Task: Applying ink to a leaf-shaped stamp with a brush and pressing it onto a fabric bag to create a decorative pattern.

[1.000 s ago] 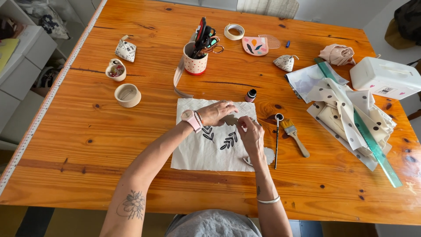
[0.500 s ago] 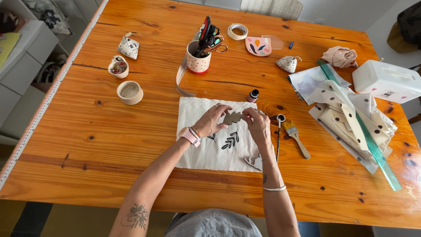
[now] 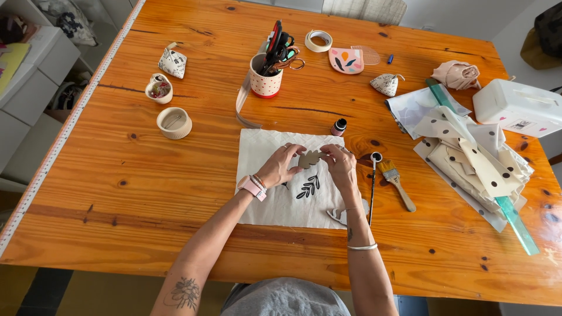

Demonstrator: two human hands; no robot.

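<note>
The wide orange pine table (image 3: 175, 193) and the cream cloth rectangle (image 3: 275, 193) lie as they did half a second ago, as does the tan-bristled wooden brush (image 3: 396, 182) to the right. My left hand (image 3: 280, 167) and right hand (image 3: 341, 167) have drawn closer, both pinching the small flat beige leaf-shaped stamp (image 3: 309, 158) just above the cloth's far half. A black leaf print (image 3: 308, 187) shows nearer me; my left hand partly hides another.

There is one camera, worn on the person's head. It looks steeply down at a wooden table (image 3: 175, 193) from fairly close. The person's arms come up from the bottom edge, and both hands meet near the middle of the frame.
</note>
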